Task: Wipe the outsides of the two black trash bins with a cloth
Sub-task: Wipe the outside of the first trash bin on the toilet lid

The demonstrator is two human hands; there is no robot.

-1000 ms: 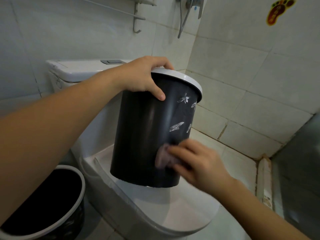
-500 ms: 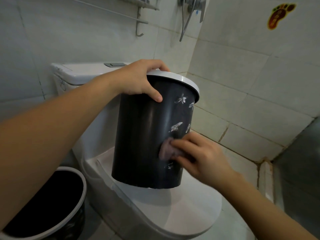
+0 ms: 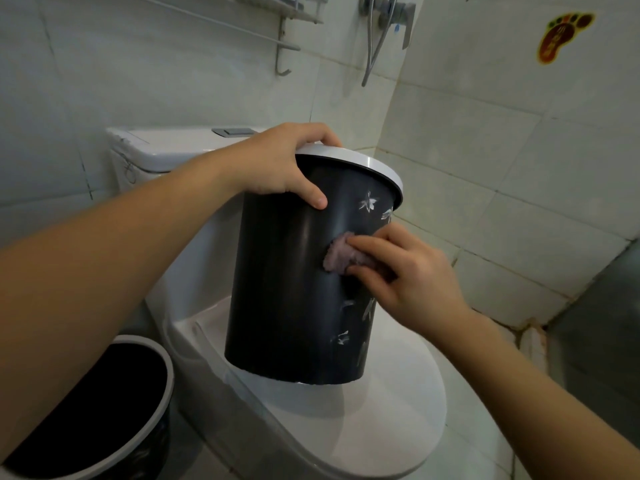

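Bin on the toilet: your black trash bin (image 3: 298,289) stands on the closed toilet lid (image 3: 381,410), tipped so its mouth leans away from you toward the corner of the tiled wall. It carries a white rim ring (image 3: 363,164) and pale flower-like marks down its right side. You cannot see into it from this angle, so its contents cannot be told.

Left hand: your left hand (image 3: 280,164) holds the bin at the top, fingers curled over the white rim and thumb pressed on the black outer wall just below. This grip is clamped on the bin.

Right hand: your right hand (image 3: 408,271) pinches the cloth against the bin's side, fingers bent round the wad. This grip is clamped on the cloth.

Cloth: the cloth (image 3: 341,252) is a small pinkish-grey bunch, touching the outer wall about midway up, between the upper marks and the lower ones.

Second bin: the second black bin (image 3: 104,410) sits on the floor at the lower left, beside the toilet base and well apart from both hands. Its white rim shows and a black liner fills the mouth; nothing else can be made out inside, the interior being too dark.

Toilet: the white cistern (image 3: 166,150) stands behind the first bin, with a grey flush button (image 3: 232,132) on top.

Wall: a metal rail with a hook (image 3: 282,46) and a shower fitting (image 3: 391,15) hang above, and a foot-shaped sticker (image 3: 562,34) sits on the right wall.
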